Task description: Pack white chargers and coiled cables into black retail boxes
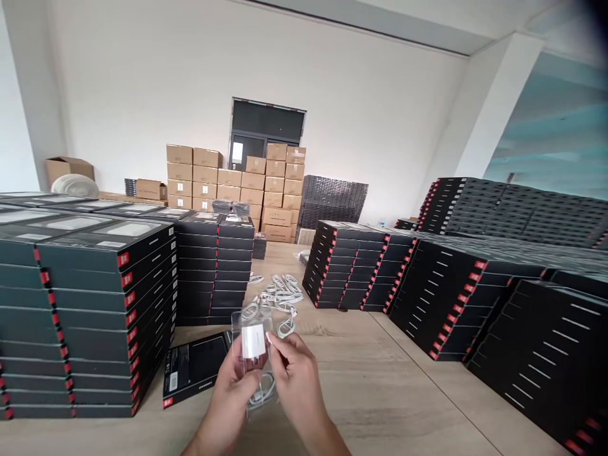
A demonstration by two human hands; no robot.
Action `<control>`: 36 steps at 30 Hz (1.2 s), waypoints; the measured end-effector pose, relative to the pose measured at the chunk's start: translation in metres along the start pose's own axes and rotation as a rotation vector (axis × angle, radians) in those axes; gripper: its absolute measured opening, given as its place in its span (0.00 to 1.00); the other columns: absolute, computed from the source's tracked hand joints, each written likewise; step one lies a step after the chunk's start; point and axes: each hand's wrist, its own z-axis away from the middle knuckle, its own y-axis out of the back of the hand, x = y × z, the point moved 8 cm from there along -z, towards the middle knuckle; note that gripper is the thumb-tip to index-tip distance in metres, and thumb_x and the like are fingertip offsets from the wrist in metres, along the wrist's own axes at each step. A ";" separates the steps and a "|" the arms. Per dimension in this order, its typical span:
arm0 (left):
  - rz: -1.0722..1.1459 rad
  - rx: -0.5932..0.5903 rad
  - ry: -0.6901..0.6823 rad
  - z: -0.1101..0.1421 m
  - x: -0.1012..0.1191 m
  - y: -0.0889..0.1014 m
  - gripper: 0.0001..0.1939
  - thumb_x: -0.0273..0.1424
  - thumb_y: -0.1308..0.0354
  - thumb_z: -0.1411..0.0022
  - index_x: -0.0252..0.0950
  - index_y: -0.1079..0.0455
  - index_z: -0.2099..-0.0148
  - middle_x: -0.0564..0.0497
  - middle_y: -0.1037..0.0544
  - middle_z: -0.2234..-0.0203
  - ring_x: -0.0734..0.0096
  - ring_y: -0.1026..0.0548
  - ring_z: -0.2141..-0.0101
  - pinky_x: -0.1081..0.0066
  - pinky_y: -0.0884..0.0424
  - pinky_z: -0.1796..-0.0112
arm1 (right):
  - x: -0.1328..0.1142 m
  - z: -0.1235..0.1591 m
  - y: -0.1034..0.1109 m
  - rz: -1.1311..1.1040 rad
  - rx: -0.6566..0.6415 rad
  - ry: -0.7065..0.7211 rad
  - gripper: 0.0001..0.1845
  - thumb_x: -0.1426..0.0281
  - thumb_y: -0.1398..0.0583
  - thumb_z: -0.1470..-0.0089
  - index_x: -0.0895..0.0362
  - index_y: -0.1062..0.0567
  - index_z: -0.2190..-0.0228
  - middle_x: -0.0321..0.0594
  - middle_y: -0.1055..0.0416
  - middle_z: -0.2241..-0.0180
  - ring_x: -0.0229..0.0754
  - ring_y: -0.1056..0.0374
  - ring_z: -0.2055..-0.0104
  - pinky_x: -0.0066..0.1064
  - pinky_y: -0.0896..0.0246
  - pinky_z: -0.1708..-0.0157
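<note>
Wood-grain table (380, 405), stacked black boxes (92, 335), cartons (253, 181) before white wall (370, 107), left fingers (249, 384) and right fingers (281, 346) gripping clear packaging (236, 325)

The left hand (240, 375) covers one end of the flat black box (202, 362) (its label (173, 381) is too small to read). Print on the white block (253, 342) is illegible too. The bottom edge crops both forearms (212, 425).

Soft, even light surrounds me; the white wall (156, 82) glows pale, clear plastic packaging (236, 324) glints, near-right black boxes (546, 354) look stretched, and darkness blots my view's far right corner.
</note>
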 end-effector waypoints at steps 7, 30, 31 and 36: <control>0.059 0.072 0.006 -0.002 -0.019 0.009 0.27 0.26 0.34 0.56 0.40 0.29 0.50 0.47 0.20 0.56 0.55 0.25 0.53 0.61 0.33 0.49 | 0.002 -0.005 -0.006 0.053 -0.097 -0.068 0.18 0.77 0.47 0.45 0.57 0.19 0.62 0.43 0.29 0.72 0.42 0.31 0.71 0.31 0.36 0.68; 0.356 0.119 0.143 -0.002 -0.006 0.026 0.22 0.22 0.39 0.54 0.37 0.27 0.54 0.50 0.19 0.66 0.69 0.23 0.68 0.72 0.29 0.65 | -0.004 0.001 -0.039 -0.259 -0.167 0.042 0.22 0.70 0.51 0.37 0.46 0.31 0.45 0.40 0.27 0.56 0.41 0.30 0.54 0.31 0.33 0.53; 0.368 0.122 0.149 -0.002 -0.006 0.027 0.22 0.22 0.39 0.54 0.37 0.27 0.54 0.50 0.19 0.66 0.69 0.23 0.68 0.72 0.29 0.65 | -0.005 0.000 -0.039 -0.228 -0.167 0.048 0.22 0.70 0.50 0.37 0.46 0.31 0.45 0.40 0.27 0.57 0.41 0.29 0.55 0.30 0.33 0.54; 0.359 0.149 0.135 -0.003 -0.007 0.031 0.23 0.22 0.39 0.54 0.38 0.28 0.52 0.51 0.19 0.66 0.70 0.23 0.67 0.72 0.29 0.63 | -0.003 -0.001 -0.043 -0.016 -0.157 0.066 0.23 0.71 0.50 0.38 0.44 0.33 0.43 0.41 0.27 0.59 0.42 0.28 0.59 0.31 0.31 0.58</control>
